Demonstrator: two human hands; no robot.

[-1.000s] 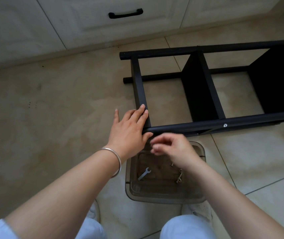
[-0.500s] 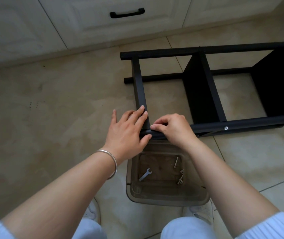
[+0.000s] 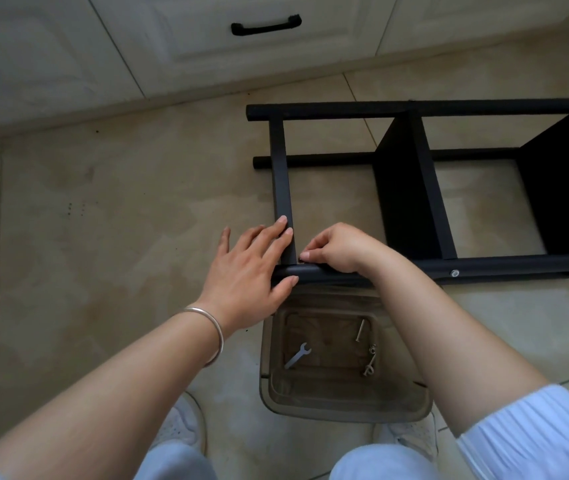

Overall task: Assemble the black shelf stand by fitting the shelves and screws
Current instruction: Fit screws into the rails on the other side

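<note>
Here, my left hand (image 3: 252, 268) lies flat, fingers straight, pressing the black shelf stand's (image 3: 411, 188) near corner; my right hand (image 3: 336, 249) curls there, pinching something too small to identify.

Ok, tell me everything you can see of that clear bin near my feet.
The bin is a see-through, brownish-tinted plastic tub with rounded corners, standing upright and open-topped on the tiled floor, just below the shelf stand's near rail and between two white shoes. Its far rim is hidden under the rail and the right forearm. Inside lie a small flat wrench, one long bolt and a few more metal fasteners. Neither hand touches it.
</note>
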